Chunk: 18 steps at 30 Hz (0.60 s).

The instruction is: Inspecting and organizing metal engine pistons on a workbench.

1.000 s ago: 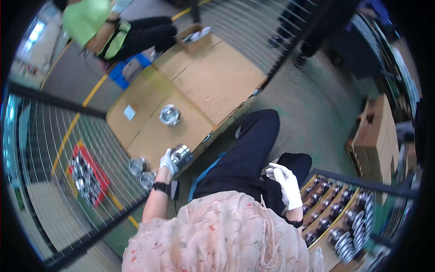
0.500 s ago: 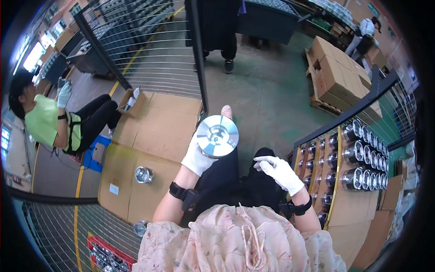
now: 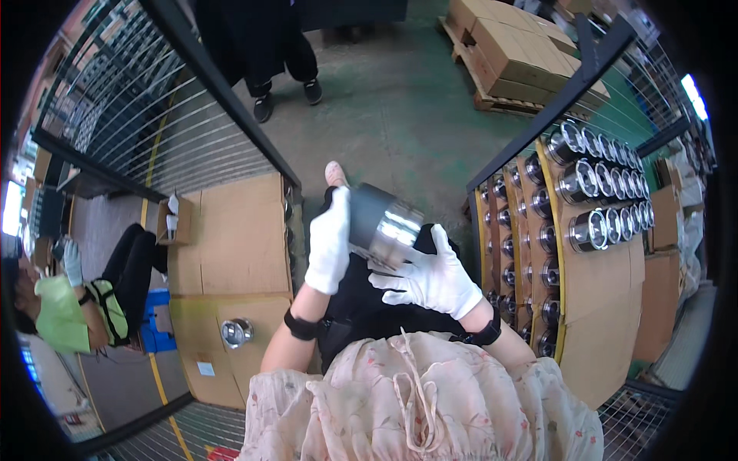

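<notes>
Head view: both gloved hands meet on a shiny metal cylinder (image 3: 382,225) held up in front of the chest, above the dark lap. The left hand (image 3: 329,242) lies flat along the cylinder's left side, fingers pointing up and closed against the metal; the right hand (image 3: 430,276) cups it from below and to the right, fingers spread wide and touching its underside. So the cylinder is pinned between the two palms — tilted, its bright end facing down toward the right. Each wrist wears a black band (image 3: 301,326). To the right stands a wire cage (image 3: 584,84) lined with cardboard sheets (image 3: 607,307), where rows of like metal parts (image 3: 592,184) sit on their sides, shiny ends outward, in several tiers; whether they touch one another is hard to tell. To the left, flat cardboard (image 3: 231,238) lies low in another wire cage, and one lone metal part (image 3: 236,333) stands on it, well apart from the hands. At the far left a person in a green top (image 3: 58,315) sits low, one gloved hand raised. At the top, another person's dark legs and shoes (image 3: 288,92) stand on the green floor (image 3: 400,115), and a pallet of closed cartons (image 3: 515,54) rests beyond — near the right cage's top corner.
</notes>
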{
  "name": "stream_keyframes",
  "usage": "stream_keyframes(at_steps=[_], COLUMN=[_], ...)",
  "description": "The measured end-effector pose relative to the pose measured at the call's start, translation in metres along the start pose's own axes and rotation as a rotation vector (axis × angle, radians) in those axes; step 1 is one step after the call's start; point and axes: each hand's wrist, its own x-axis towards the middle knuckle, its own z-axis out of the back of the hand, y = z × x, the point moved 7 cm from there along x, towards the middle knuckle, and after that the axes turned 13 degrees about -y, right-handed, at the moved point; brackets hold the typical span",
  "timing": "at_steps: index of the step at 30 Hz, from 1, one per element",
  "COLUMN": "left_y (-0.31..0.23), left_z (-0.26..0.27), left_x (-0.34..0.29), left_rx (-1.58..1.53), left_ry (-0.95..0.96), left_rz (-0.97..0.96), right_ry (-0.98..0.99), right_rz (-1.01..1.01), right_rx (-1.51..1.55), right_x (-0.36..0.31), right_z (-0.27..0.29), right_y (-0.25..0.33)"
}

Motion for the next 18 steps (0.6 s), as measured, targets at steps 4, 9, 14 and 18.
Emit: stream_keyframes(at_steps=[4, 9, 14, 18], left_y=[-0.094, -0.073, 0.033, 0.039], left_z=[-0.037, -0.022, -0.035, -0.073], left_x=[-0.059, -0.055, -0.048, -0.055], left_rx=[0.449, 0.197, -0.678, -0.959], left_ry=[0.359, 0.325, 0.182, 0.266], left_rz=[-0.981, -0.667, 0.822, 1.242], right_ry=[-0.051, -0.035, -0.414, -0.458], right_rz=[0.222, 0.643, 1.365, 1.438], right_rx=[-0.115, -0.562, -1.855, -2.065], right_x=[0.0, -0.022, -0.053, -0.047], right_z=[-0.001, -0.013, -0.097, -0.103], right_y=[0.026, 0.071, 0.065, 0.039])
